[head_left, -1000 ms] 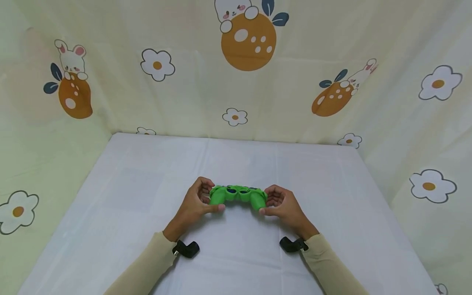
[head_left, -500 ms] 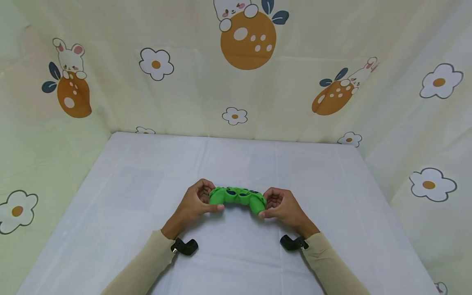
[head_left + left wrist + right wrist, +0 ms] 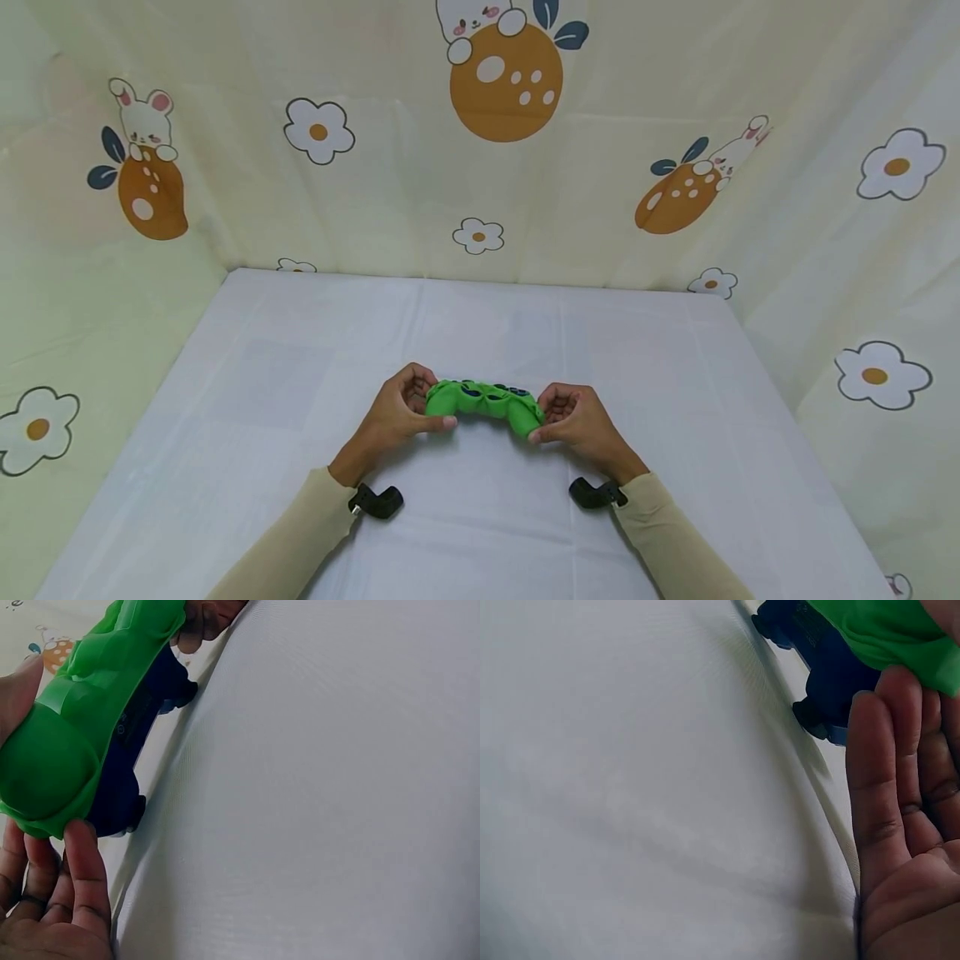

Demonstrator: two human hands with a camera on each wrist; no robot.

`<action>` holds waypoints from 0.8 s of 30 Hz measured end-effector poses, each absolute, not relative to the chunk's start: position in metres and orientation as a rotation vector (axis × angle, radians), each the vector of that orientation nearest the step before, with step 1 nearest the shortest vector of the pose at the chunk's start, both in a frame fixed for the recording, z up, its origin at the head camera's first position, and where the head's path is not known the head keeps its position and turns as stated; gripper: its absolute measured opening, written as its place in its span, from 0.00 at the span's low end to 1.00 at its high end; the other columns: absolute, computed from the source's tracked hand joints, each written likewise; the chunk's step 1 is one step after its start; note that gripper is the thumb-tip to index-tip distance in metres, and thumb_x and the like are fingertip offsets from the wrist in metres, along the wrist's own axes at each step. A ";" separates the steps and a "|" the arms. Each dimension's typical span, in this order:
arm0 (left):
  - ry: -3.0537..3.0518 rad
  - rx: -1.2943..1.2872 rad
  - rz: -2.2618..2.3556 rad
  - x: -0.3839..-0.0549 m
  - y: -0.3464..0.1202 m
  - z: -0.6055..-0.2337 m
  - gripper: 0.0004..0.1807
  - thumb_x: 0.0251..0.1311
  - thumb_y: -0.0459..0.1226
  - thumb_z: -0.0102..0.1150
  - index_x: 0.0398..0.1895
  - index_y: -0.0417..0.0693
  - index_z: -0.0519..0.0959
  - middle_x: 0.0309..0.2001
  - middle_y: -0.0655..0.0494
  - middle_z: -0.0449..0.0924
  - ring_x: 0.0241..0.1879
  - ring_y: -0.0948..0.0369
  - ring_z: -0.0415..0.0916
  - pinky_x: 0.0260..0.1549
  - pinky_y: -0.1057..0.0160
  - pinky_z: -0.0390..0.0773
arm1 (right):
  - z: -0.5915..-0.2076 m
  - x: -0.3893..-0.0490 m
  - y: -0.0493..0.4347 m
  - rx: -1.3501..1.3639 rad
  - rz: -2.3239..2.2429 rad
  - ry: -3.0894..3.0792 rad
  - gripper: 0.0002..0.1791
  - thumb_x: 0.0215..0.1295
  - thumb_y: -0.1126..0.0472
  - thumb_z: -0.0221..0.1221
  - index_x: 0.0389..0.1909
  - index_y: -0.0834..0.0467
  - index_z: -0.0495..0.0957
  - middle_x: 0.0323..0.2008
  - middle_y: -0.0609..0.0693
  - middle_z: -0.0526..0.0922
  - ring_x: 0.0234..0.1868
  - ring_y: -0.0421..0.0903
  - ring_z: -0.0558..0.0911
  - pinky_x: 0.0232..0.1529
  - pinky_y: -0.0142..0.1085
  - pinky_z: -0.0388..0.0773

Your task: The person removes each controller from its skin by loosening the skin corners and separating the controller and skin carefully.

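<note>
In the head view a game controller [image 3: 491, 402] is held near the middle of the table, its two grips facing the person. A bright green silicone cover [image 3: 79, 712] wraps its underside and grips, while the dark blue body [image 3: 112, 791] shows past the cover's edge in the left wrist view. My left hand [image 3: 397, 410] pinches the left grip between thumb and fingers. On the other side my right hand [image 3: 583, 423] pinches the right grip, its fingers [image 3: 874, 765] against the cover's edge in the right wrist view. Both thumbsticks point toward the tablecloth there.
A white cloth [image 3: 480, 517] covers the table. Behind and beside it hang pale curtains [image 3: 405, 183] printed with flowers and rabbits. A black wrist camera [image 3: 378, 502] sits on the left wrist and another wrist camera [image 3: 596, 493] on the right, by the beige sleeves.
The controller has tilted slightly, its right end dropping a little toward the person, and its front turned somewhat. Both hands have kept their hold and barely shifted.
</note>
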State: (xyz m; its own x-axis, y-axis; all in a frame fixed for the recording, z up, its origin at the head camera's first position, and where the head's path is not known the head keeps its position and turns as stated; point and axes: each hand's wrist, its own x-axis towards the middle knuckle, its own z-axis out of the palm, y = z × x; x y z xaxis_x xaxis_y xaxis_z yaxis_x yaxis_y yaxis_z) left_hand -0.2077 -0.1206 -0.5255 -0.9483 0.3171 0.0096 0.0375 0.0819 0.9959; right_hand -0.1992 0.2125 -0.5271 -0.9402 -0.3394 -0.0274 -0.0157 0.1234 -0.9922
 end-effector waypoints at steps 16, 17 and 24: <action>2.183 0.336 1.989 -0.209 -0.119 -0.530 0.33 0.47 0.29 0.83 0.53 0.40 0.72 0.40 0.53 0.75 0.38 0.59 0.74 0.38 0.72 0.78 | -0.525 -0.195 0.207 -0.314 -1.833 2.252 0.30 0.51 0.61 0.83 0.49 0.65 0.76 0.39 0.48 0.81 0.36 0.37 0.79 0.39 0.28 0.81; 2.186 0.339 1.980 -0.209 -0.118 -0.530 0.33 0.47 0.30 0.84 0.53 0.40 0.72 0.40 0.53 0.75 0.38 0.59 0.74 0.38 0.72 0.78 | -0.525 -0.195 0.206 -0.307 -1.826 2.265 0.30 0.50 0.61 0.83 0.48 0.65 0.76 0.39 0.48 0.81 0.35 0.37 0.79 0.38 0.28 0.80; 2.184 0.374 1.948 -0.207 -0.118 -0.529 0.34 0.45 0.30 0.85 0.53 0.40 0.72 0.39 0.52 0.73 0.35 0.60 0.72 0.35 0.72 0.76 | -0.529 -0.197 0.206 -0.285 -1.791 2.273 0.26 0.49 0.65 0.82 0.44 0.65 0.77 0.37 0.47 0.83 0.35 0.37 0.82 0.38 0.28 0.82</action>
State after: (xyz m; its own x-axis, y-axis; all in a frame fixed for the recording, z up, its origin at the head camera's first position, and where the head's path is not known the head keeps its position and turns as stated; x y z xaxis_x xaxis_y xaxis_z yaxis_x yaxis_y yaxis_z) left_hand -0.2072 -0.1184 -0.5291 -0.9498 0.3117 0.0247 0.0601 0.1044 0.9927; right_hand -0.1969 0.2065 -0.5291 -0.9538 -0.2938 -0.0624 -0.0081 0.2328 -0.9725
